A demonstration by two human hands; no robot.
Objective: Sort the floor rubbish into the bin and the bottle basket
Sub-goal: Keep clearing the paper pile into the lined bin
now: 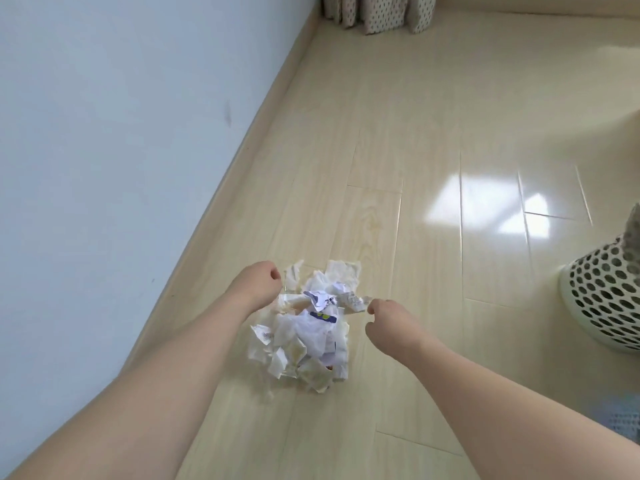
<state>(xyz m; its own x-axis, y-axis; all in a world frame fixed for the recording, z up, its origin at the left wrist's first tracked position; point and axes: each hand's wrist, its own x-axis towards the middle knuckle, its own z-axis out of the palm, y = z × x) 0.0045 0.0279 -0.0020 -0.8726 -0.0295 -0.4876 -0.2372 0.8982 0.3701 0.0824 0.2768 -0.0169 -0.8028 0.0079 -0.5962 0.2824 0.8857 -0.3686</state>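
Our left hand (260, 285) and right hand (387, 322), both curled closed on nothing, flank the crumpled paper (306, 327); we should scoop from both sides (scraps scatter easily) toward the perforated bin (604, 299).

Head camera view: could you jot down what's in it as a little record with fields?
Rubbish: pile of crumpled paper on the wooden floor
Left hand: at the pile's left edge, fingers curled
Right hand: at its right edge, fingers curled
Grip: cannot tell
Container: perforated white basket, far right
Bottles: none visible
Wall: pale blue, left
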